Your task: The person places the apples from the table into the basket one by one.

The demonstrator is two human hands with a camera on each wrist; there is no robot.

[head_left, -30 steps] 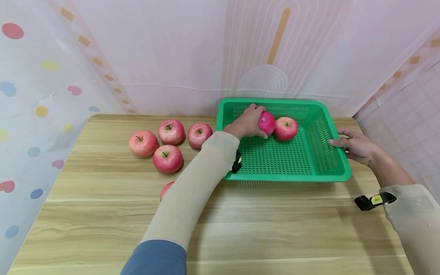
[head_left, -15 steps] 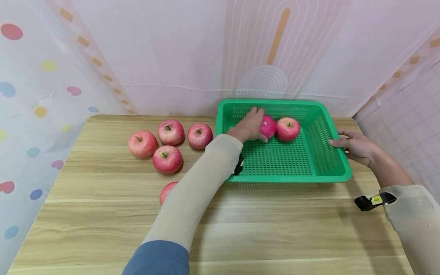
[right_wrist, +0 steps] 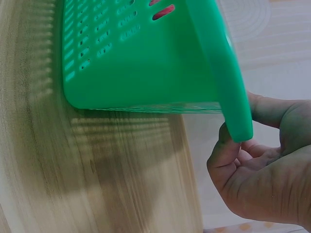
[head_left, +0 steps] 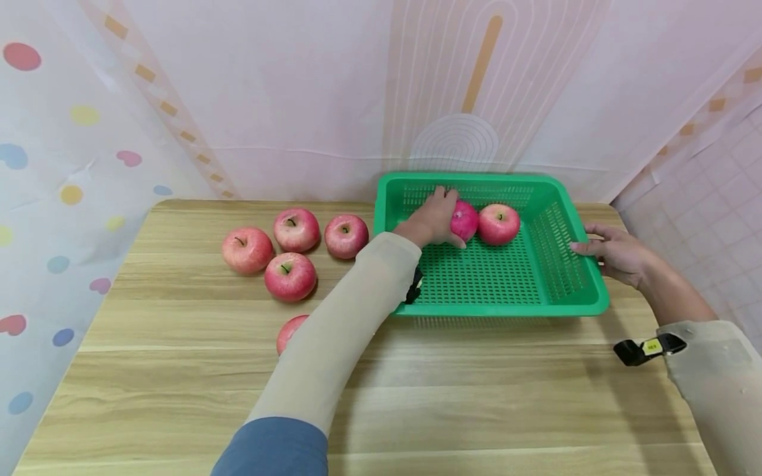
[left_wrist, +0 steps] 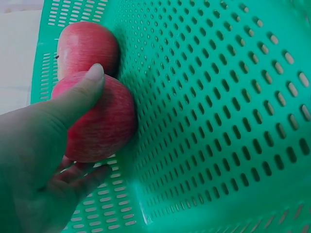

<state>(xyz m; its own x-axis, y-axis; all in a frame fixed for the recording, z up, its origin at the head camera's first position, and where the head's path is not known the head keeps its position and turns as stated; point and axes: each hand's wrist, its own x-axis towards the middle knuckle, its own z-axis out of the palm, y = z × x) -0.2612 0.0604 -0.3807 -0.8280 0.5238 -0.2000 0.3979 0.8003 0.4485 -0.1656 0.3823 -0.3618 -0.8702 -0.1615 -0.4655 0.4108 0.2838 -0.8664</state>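
Pastel printed wall covering backs a wood-grained counter, toward whose rear edge, right of centre, sits a green perforated plastic basket. Within the basket, the left hand grasps a red apple, its thumb laid across the upper side and its fingers curved beneath; whether any weight rests on the mesh floor cannot be told. Just beside it, apparently touching, lies a second apple, stem uppermost. At the right-hand end, the right hand pinches the basket's rim between thumb and fingers. Left of the basket, four apples form a loose cluster on the counter, and a fifth apple lies nearer the viewer, partly hidden by the pale left sleeve. Judged by appearance, each fruit should be firm, moderately heavy and smooth enough to slip under a fingertip hold, with skin liable to bruise if dropped; a cupped hold about the widest girth suits it best. The basket is probably light and slightly flexible, so its thick rolled rim offers the soundest place to steady it.
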